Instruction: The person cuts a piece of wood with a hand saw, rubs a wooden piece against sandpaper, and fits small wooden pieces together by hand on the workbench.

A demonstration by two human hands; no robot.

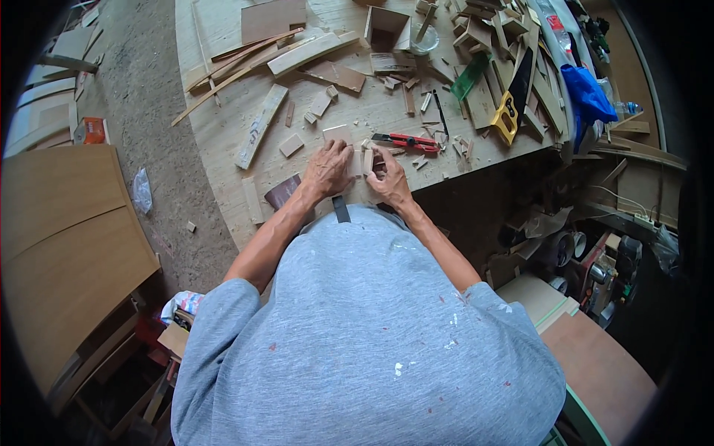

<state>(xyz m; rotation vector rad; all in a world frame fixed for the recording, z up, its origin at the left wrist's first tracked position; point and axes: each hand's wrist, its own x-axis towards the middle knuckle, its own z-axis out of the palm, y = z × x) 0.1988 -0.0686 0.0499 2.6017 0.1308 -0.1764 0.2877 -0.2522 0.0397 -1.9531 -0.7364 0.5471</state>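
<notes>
At the near edge of the workbench, my left hand (329, 168) is closed over a thin, pale wooden piece (337, 134), its fingers bent down on it. Close beside it my right hand (388, 178) pinches a small wooden block (368, 161) between thumb and fingers. The two pieces are side by side; whether they touch is too small to tell. A red and black utility knife (413, 141) lies just beyond my right hand. Left of my left hand is a curled brown sheet (282, 192), perhaps sandpaper. A small wooden offcut (291, 145) rests nearby.
Wooden strips (314, 53) and scraps cover the far part of the workbench (216, 149). An open wooden box (387, 30) stands at the back. To the right lie a yellow-handled handsaw (507, 119), piled offcuts and a blue plastic bag (587, 93). A large wooden panel (67, 238) stands left.
</notes>
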